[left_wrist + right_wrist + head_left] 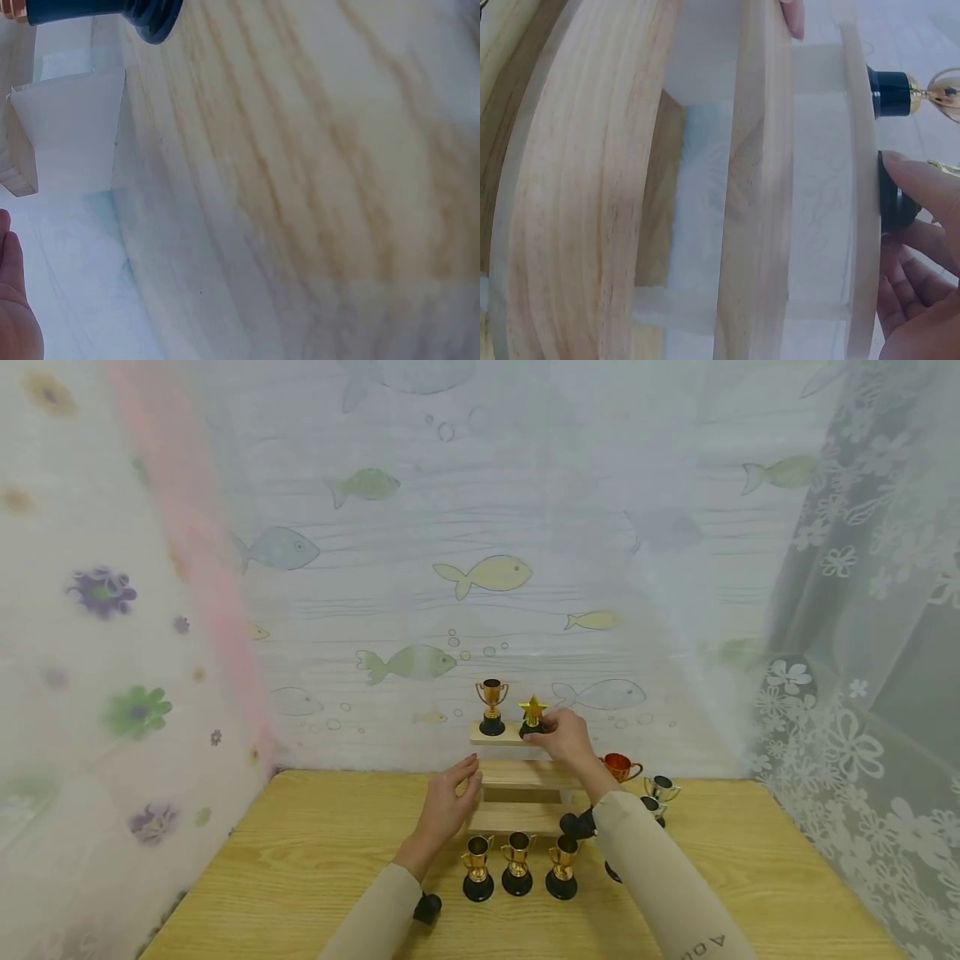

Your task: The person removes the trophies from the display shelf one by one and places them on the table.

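Observation:
On the top board of a tiered wooden stand (519, 772), my right hand (567, 740) pinches the black base of a gold star trophy (533, 708). Thumb and fingers of that right hand (930, 247) lie around the base in the right wrist view, with the base against the board. Beside it stands a gold two-handled trophy cup (492, 695), upright on its own black base. My left hand (444, 810) is at the stand's left side, its fingers extended and fingertips against the middle board. Only part of the left hand (16, 300) shows in the left wrist view.
Gold trophy cups (517, 862) stand in a row before the stand. At its right are a red cup (618, 766) and silver cups (662, 788), partly behind my right arm. Black-based pieces (427, 907) lie near both forearms on the wooden table (322, 860). A fish-patterned curtain (420, 610) hangs behind.

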A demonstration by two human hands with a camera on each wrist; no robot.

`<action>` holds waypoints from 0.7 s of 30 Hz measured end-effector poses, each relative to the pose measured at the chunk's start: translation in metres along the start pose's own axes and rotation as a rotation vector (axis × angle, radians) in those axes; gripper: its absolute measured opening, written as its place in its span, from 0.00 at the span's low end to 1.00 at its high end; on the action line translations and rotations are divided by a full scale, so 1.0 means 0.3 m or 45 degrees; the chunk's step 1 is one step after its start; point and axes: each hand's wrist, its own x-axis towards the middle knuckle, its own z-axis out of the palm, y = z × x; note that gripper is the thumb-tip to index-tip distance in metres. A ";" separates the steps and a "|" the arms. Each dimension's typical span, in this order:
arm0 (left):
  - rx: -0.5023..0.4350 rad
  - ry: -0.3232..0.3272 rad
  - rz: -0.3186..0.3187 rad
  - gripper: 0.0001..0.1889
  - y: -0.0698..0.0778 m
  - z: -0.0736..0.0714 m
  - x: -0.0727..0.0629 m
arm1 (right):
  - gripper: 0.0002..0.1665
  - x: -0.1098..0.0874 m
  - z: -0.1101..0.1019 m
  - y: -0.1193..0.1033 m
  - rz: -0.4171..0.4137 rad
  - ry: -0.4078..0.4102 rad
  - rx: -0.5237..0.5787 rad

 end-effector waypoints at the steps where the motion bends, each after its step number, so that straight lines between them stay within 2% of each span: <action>1: 0.003 -0.001 -0.001 0.20 0.000 0.000 0.001 | 0.29 -0.001 -0.003 0.002 -0.007 -0.003 -0.005; 11: -0.018 -0.004 -0.015 0.20 0.003 0.000 0.001 | 0.28 -0.025 -0.031 0.000 -0.059 -0.044 -0.050; 21: -0.012 -0.005 0.003 0.20 -0.001 -0.001 0.001 | 0.30 -0.045 -0.058 0.006 -0.047 -0.079 -0.067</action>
